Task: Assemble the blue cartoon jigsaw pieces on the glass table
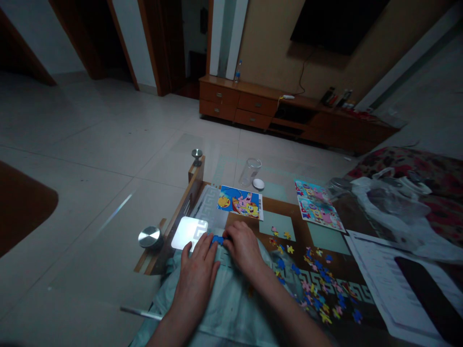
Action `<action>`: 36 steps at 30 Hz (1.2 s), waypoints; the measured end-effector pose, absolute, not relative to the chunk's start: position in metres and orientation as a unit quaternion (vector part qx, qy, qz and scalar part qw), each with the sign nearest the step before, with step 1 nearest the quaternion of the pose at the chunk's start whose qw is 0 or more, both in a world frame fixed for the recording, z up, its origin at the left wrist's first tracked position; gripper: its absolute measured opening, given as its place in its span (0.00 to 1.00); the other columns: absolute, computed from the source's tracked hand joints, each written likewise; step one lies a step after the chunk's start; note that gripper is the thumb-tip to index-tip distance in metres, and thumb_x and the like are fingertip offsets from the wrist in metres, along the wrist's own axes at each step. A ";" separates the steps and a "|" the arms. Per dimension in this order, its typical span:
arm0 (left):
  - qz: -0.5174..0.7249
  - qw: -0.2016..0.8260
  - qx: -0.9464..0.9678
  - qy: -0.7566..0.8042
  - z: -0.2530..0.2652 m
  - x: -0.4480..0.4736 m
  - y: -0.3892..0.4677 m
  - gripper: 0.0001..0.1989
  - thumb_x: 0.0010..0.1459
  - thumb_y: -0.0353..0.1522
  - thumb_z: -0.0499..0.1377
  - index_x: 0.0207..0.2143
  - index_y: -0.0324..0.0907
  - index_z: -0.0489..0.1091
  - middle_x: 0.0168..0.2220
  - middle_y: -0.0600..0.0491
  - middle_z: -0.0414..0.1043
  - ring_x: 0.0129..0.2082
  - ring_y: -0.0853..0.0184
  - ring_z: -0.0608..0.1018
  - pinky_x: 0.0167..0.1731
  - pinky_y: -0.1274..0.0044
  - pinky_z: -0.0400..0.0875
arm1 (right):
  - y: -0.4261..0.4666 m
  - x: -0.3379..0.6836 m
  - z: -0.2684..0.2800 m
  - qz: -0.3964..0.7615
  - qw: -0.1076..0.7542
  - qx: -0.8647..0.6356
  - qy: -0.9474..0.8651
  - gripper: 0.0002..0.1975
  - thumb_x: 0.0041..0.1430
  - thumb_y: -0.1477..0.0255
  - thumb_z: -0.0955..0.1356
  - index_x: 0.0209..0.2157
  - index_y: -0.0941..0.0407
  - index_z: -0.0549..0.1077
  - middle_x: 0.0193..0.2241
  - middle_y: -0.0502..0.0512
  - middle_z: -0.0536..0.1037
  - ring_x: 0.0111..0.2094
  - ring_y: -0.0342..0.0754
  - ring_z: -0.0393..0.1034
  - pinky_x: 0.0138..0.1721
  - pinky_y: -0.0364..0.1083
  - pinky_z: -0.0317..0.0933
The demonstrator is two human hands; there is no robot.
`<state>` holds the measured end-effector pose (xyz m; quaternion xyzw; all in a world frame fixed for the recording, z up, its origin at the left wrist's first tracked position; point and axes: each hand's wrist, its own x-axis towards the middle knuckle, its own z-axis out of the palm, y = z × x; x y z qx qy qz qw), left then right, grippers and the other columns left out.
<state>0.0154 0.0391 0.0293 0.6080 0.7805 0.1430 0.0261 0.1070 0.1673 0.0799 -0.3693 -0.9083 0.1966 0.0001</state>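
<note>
Pressing: both hands on blue puzzle pieces [218, 239], just below the cartoon picture card [240, 202].
Left hand [197, 274]: fingers spread flat.
Right hand [244, 246]: fingers curled together on the pieces.

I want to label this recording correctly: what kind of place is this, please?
Most likely a home living room: a low wooden TV cabinet under a wall-mounted screen, a tiled floor, and a glass coffee table with scattered puzzle pieces.

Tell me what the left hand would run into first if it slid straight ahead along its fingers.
The left hand points up and slightly right. Its fingertips already meet the small blue puzzle pieces; beyond them likely comes the colourful cartoon picture card, though depth is hard to judge.
</note>
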 end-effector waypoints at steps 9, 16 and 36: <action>0.145 0.019 0.608 0.780 0.027 0.017 0.037 0.20 0.62 0.28 0.51 0.56 0.40 0.65 0.61 0.44 0.63 0.61 0.56 0.66 0.54 0.56 0.62 | 0.163 0.106 0.084 0.189 -0.006 -0.369 -0.910 0.05 0.58 0.75 0.70 0.38 0.57 0.76 0.39 0.56 0.75 0.44 0.52 0.66 0.44 0.46 0.57; 0.152 -0.029 0.610 0.777 0.024 0.020 0.037 0.19 0.61 0.26 0.50 0.54 0.40 0.68 0.59 0.43 0.67 0.58 0.55 0.68 0.52 0.56 0.61 | 0.164 0.099 0.086 0.181 -0.043 -0.373 -0.909 0.04 0.58 0.73 0.70 0.36 0.57 0.77 0.40 0.58 0.76 0.45 0.53 0.66 0.42 0.47 0.55; 0.161 -0.065 0.637 0.751 0.027 0.013 0.039 0.21 0.65 0.32 0.42 0.49 0.38 0.72 0.53 0.41 0.72 0.52 0.53 0.73 0.49 0.54 0.60 | 0.143 0.213 0.092 0.350 0.124 -0.452 -0.811 0.09 0.55 0.84 0.69 0.30 0.56 0.76 0.33 0.51 0.77 0.39 0.46 0.68 0.41 0.42 0.58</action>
